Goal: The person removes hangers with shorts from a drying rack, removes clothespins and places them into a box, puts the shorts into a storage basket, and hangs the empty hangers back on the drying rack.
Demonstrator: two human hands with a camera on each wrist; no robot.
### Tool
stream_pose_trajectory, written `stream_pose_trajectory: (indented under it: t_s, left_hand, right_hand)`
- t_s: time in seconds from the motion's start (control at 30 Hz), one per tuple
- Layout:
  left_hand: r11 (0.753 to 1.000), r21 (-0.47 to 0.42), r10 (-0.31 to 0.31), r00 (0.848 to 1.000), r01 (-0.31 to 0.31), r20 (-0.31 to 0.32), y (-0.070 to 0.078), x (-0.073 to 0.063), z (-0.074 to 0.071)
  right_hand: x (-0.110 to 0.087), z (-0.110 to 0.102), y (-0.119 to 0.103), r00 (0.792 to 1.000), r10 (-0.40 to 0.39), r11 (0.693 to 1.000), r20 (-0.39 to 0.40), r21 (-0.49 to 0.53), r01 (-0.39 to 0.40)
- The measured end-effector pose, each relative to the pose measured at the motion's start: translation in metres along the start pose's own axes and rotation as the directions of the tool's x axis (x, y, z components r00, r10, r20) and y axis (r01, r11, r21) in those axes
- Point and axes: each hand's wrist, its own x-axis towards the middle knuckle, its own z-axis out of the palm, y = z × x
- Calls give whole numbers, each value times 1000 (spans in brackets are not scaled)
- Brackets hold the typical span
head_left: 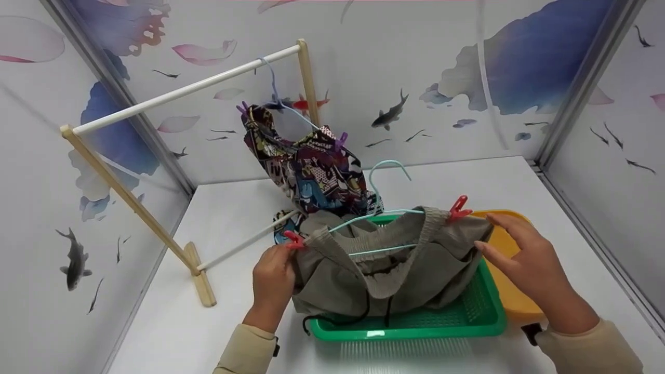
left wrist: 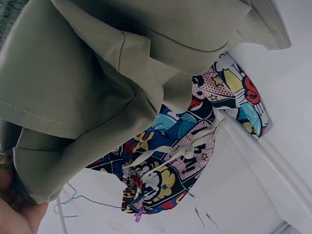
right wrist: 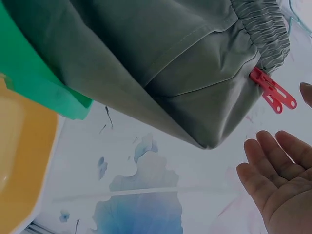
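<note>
Grey-green drawstring shorts point(head_left: 332, 280) hang from a light-blue hanger point(head_left: 375, 192), their elastic waistband pinned by red clothespins point(head_left: 459, 209) at both sides. My left hand point(head_left: 274, 278) grips the fabric at the left side, just below the left clothespin; in the left wrist view its fingertips point(left wrist: 19, 204) lie on a fold of the shorts. My right hand point(head_left: 540, 267) is at the other side, its thumb and fingers spread around the corner of the cloth. In the right wrist view, that hand point(right wrist: 285, 183) shows straight fingers, apart from the fabric and clothespin.
Beneath the shorts sits a green basket point(head_left: 405, 331), with an orange basin point(head_left: 511, 270) to its right. Behind, a wood-and-white drying rack point(head_left: 187, 89) carries a colourful patterned garment point(head_left: 324, 171) on a blue hanger with purple clothespins. Printed walls enclose the white table point(head_left: 171, 332).
</note>
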Motion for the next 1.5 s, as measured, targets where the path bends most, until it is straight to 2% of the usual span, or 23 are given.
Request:
stream_pose_trajectory:
  t_s: [0.27,0.47,0.73,1.13,1.33,1.5]
  left_hand:
    - [1000,-4,3,1000,-3,1,-1,-5,1]
    - [1000,-18,-11,1000,11,25,0,-8,3]
    - [1000,-30,-4,999,5,32,0,-12,3]
    - [999,-49,-13,999,15,46,1,-15,1]
    - [999,-41,-15,999,17,51,1,-16,1]
    - [999,-43,-22,998,24,60,2,-15,1]
  right_hand:
    - [10,0,-6,995,31,1000,99,-3,-31]
    - [17,0,-7,992,14,1000,126,12,-15]
    - [26,2,-8,981,33,999,191,0,-34]
    - [35,4,-9,970,56,998,236,-14,-54]
    - [37,5,-9,973,42,999,226,-31,-36]
    - [38,5,-11,977,34,999,209,-1,-34]
